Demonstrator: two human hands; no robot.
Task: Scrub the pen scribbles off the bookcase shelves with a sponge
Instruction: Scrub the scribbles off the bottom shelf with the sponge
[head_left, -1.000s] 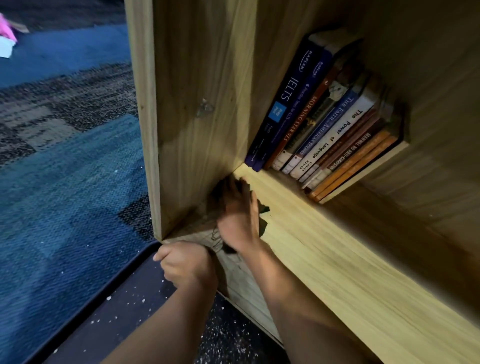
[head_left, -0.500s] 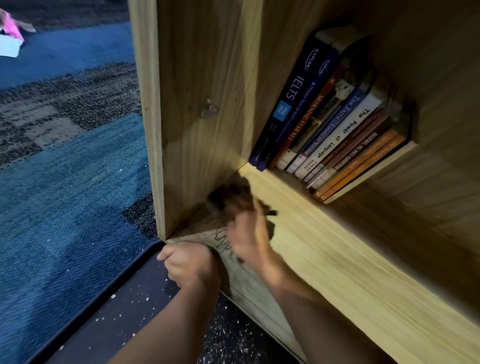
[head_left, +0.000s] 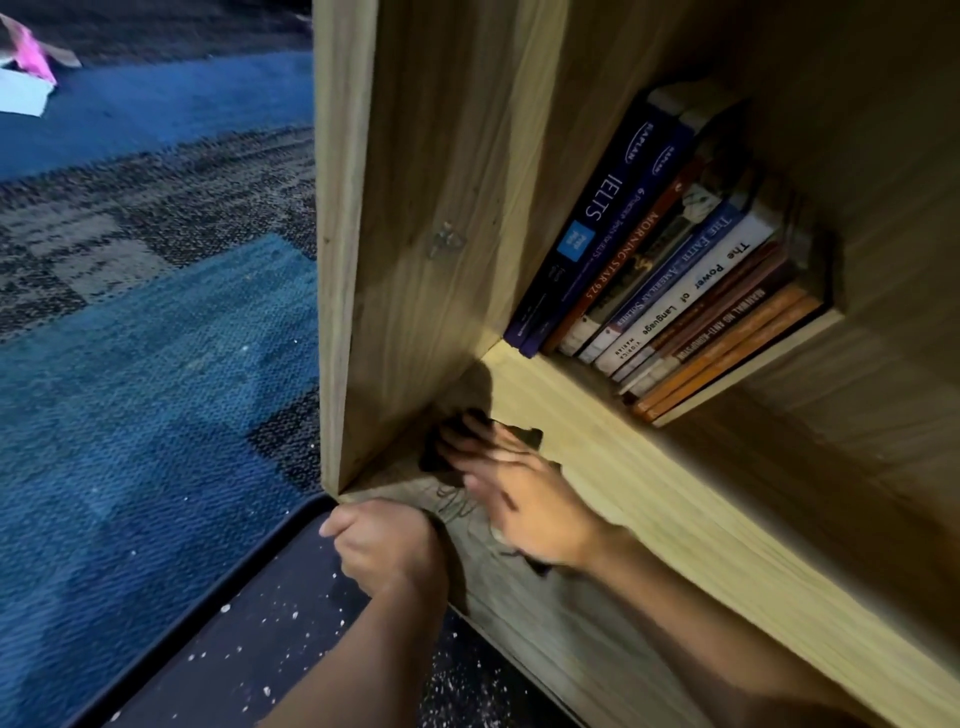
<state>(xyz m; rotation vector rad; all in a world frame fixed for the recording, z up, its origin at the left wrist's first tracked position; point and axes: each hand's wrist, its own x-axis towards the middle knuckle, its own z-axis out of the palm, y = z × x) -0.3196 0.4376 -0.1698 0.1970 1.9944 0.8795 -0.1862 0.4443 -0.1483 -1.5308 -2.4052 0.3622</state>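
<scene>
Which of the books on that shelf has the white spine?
The Power of Language book, about mid-row: its spine is white with black lettering. The IELTS book at the left end is dark navy, and the books at the right end are orange.

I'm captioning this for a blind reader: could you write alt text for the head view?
A right hand presses a dark sponge over pen scribbles in a wooden bookcase corner. The left hand grips the shelf's front edge; books lean behind.
</scene>
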